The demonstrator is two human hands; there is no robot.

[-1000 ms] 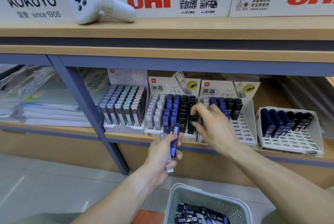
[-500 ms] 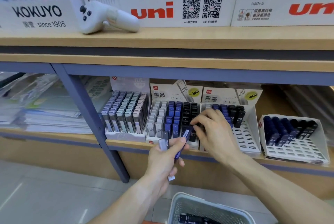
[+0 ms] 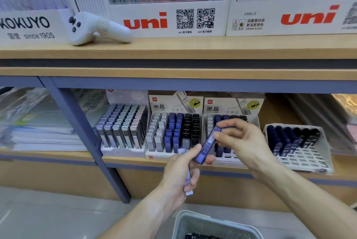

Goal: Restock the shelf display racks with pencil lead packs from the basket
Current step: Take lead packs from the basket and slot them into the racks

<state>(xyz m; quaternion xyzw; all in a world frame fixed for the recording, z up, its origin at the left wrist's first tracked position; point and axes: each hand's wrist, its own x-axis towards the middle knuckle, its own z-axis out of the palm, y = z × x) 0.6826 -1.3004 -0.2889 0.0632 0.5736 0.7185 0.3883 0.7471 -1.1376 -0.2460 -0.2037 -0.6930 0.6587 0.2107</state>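
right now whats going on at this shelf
A person is restocking pencil lead racks. The right hand pinches a blue lead pack, tilted, in front of the partly empty third rack. The left hand grips more packs below it. The basket sits at the bottom edge with dark packs inside. The pack is not yet in a slot.

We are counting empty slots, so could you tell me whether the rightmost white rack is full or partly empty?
Partly empty: the rightmost white rack holds packs only in its back rows; the front slots are bare.
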